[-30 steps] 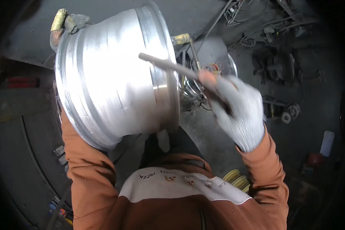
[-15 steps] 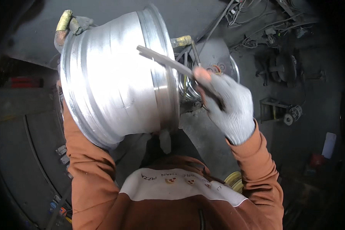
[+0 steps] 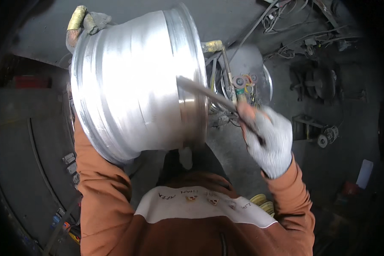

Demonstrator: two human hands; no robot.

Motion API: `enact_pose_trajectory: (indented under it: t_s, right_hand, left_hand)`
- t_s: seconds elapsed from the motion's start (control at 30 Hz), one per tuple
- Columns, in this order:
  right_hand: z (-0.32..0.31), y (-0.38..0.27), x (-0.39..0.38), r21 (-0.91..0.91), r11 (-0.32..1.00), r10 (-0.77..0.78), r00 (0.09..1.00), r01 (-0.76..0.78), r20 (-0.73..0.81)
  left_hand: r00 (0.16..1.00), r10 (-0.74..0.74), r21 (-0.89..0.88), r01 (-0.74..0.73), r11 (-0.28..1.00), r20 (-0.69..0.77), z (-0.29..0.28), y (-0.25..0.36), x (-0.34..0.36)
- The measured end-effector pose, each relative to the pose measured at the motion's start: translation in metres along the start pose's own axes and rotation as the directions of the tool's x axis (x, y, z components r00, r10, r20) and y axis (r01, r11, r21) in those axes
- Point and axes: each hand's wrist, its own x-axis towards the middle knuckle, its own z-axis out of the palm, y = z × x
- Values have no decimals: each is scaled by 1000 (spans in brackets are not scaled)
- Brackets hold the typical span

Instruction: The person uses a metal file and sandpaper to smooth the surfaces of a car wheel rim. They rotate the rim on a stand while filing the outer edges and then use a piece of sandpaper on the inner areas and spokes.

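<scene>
A large silver wheel rim [image 3: 128, 85] lies on its side across the upper left, between tape-wrapped posts [image 3: 76, 21]. My right hand [image 3: 266, 141], in a white glove with orange-pink at a fingertip, is closed on a long flat grey metal bar [image 3: 205, 91]. The bar reaches left over the rim’s right part, its end blurred; whether it touches cannot be told. My left forearm [image 3: 98, 187] runs up behind the rim’s left side, which hides that hand.
A second rim [image 3: 266, 83] with small discs [image 3: 239, 82] is behind the rim’s right side. Cables [image 3: 286, 17] hang at top right, a wheeled metal device [image 3: 322, 141] stands at right, and yellow round pieces [image 3: 262, 202] lie low beside my body.
My right hand and the bar have moved down, the bar’s end now lower and further right on the rim. The rim appears shifted slightly right in the picture.
</scene>
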Motion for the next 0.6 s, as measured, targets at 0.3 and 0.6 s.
enact_pose_trajectory:
  t_s: [0.3, 0.6]
  right_hand:
    - [-4, 8, 10, -19, 993, -118, 992, 119, 52]
    - [-5, 15, 30, -7, 976, -214, 970, 216, 114]
  left_hand:
    - [998, 52, 28, -51, 998, -19, -5, 4, -8]
    - [1000, -20, 113, 22, 993, -24, 1, -5, -12]
